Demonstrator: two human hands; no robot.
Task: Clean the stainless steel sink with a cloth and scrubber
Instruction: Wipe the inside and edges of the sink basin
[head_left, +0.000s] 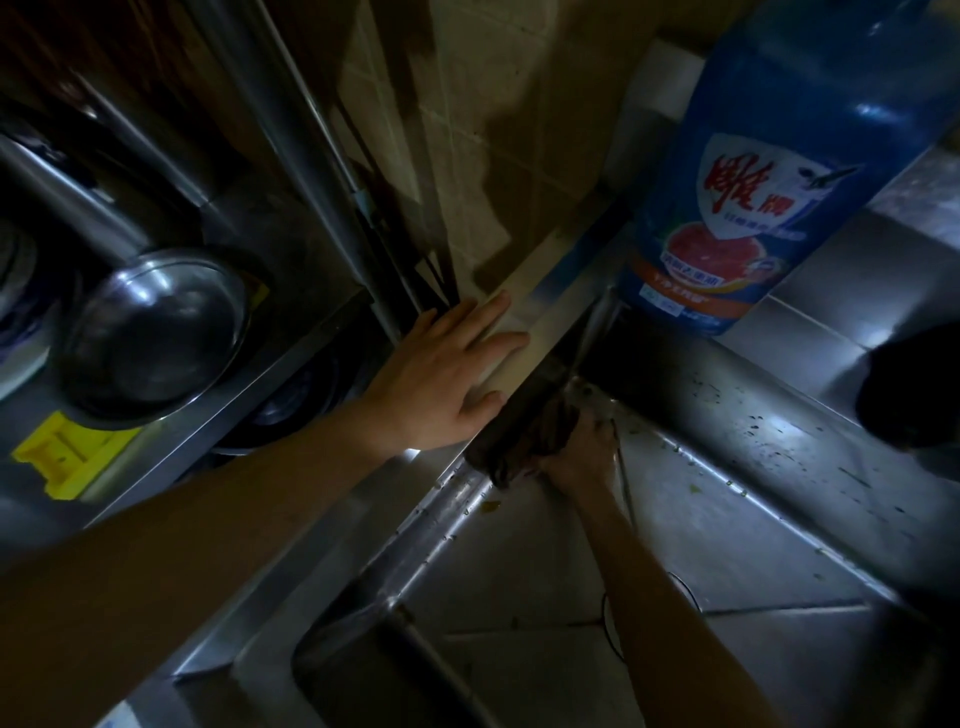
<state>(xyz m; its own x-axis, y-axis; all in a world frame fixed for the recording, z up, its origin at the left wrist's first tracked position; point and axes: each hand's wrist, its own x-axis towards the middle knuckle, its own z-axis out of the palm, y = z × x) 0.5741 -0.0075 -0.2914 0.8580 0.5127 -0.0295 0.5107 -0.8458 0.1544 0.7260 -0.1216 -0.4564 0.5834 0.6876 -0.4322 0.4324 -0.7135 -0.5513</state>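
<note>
1. At nine o'clock, a yellow plastic piece (61, 453) and a steel bowl (156, 332) sit on a rack, well apart from the washing.
2. Near centre, the left hand (441, 379) lies flat, fingers spread, pressing the sink's pale back ledge (524, 301); it grips nothing.
3. Just beside it, at five o'clock from it, the right hand (576, 457) is curled round a dark cloth (524, 436), rubbing the corner of the stainless steel sink (727, 545). No scrubber shows.
4. Judging by specks and a yellowish scrap on the basin walls, cleaning seems partly done; the right wall and floor remain.
5. At one o'clock a blue detergent bottle (753, 208) stands at the rim, crowding that corner; a dark object (914, 384) at three o'clock is unclear.
</note>
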